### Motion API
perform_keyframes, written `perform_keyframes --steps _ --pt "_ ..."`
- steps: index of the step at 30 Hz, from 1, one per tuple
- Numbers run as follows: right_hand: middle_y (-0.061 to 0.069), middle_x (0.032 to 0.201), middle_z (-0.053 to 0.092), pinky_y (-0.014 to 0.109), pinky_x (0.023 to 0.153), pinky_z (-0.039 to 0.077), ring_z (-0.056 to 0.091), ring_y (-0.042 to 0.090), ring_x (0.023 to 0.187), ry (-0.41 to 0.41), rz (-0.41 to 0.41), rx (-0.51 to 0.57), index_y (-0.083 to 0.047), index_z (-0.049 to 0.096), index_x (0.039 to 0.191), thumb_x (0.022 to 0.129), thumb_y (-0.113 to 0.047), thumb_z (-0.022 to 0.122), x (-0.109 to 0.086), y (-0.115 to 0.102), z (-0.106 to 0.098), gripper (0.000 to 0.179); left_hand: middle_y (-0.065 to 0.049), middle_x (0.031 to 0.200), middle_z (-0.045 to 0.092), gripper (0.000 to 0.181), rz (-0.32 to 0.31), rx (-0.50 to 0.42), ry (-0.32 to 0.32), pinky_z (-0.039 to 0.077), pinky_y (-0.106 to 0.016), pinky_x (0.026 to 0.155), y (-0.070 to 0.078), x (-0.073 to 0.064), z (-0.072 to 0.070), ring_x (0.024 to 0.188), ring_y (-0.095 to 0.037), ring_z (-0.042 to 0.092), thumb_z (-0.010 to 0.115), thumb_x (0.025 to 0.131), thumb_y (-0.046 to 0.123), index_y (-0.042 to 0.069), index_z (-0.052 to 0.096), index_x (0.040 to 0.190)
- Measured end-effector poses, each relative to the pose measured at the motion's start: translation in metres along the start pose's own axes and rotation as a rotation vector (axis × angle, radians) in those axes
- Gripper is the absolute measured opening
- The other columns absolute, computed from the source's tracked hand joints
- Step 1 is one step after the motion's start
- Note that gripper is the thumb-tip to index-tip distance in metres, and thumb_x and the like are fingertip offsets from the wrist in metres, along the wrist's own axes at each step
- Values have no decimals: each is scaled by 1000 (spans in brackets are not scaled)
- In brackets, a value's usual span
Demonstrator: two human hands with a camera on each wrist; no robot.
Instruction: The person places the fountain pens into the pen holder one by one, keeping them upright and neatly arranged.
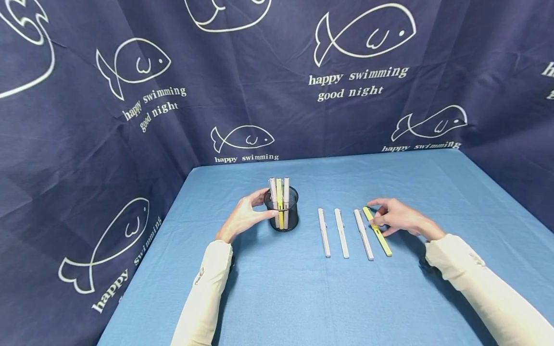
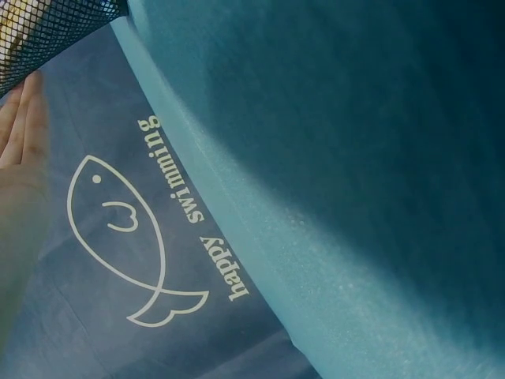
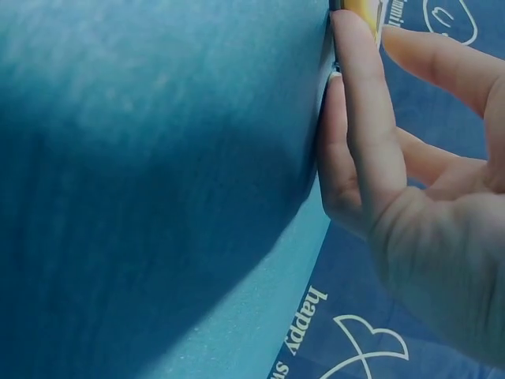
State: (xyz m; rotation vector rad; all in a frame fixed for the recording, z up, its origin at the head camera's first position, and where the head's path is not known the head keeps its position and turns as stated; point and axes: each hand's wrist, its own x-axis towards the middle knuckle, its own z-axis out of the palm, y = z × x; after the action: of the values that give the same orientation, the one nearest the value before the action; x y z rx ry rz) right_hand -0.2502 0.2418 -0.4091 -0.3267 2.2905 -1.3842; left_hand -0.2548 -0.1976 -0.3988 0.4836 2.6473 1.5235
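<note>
My left hand [image 1: 245,215] grips a black mesh pen cup [image 1: 292,222] from its left side, thumb across the front and fingers behind. Upright in the cup stand a yellow pen [image 1: 279,190] and two pale pens, one of them a pinkish pen [image 1: 286,190]. To the right, my right hand [image 1: 399,217] pinches another yellow pen [image 1: 383,240] near its upper end, the pen lying slanted along the cloth. In the right wrist view only a bit of this yellow pen [image 3: 364,8] shows between thumb and fingers.
Left of the held pen lie a pale pink pen [image 1: 324,235], a whitish pen [image 1: 342,235] and another pinkish pen [image 1: 363,235], roughly side by side. A blue cloth [image 1: 294,293] covers the table. Dark blue curtains [image 1: 277,86] with fish prints stand behind and at both sides.
</note>
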Motion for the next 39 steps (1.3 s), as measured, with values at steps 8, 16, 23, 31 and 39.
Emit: perform_keyframes --steps 8,16,23,31,39 --pt "15 93 56 43 71 63 66 25 83 -10 -5 -33 15 32 152 95 2 67 0 -2 1 69 -9 138 64 80 -4 2 -5 40 -56 112 2 -1 0 130 -32 56 86 83 40 14 53 152" --pt "12 90 55 42 70 63 66 24 82 -19 0 -46 18 29 152 94 3 66 2 -3 1 71 -9 138 63 80 -5 0 4 40 -56 112 0 -1 1 129 -32 57 87 83 39 15 53 151" --pt "15 94 56 43 71 63 67 26 84 -14 -4 -23 19 29 150 92 5 64 2 -1 1 69 -9 139 63 80 -3 3 3 40 -56 112 0 -1 1 130 -32 56 87 83 38 14 53 151" --pt "19 101 58 45 70 63 66 26 86 -2 -12 9 19 29 150 96 5 62 -1 1 0 65 -9 138 63 80 -10 0 -5 40 -55 112 0 -1 0 130 -32 56 86 84 39 15 53 152" --pt "18 101 56 46 73 63 67 26 88 30 -20 51 17 30 150 95 6 59 -1 2 -4 63 -10 137 64 80 -1 6 -5 40 -55 112 0 0 0 130 -33 57 86 84 39 14 53 152"
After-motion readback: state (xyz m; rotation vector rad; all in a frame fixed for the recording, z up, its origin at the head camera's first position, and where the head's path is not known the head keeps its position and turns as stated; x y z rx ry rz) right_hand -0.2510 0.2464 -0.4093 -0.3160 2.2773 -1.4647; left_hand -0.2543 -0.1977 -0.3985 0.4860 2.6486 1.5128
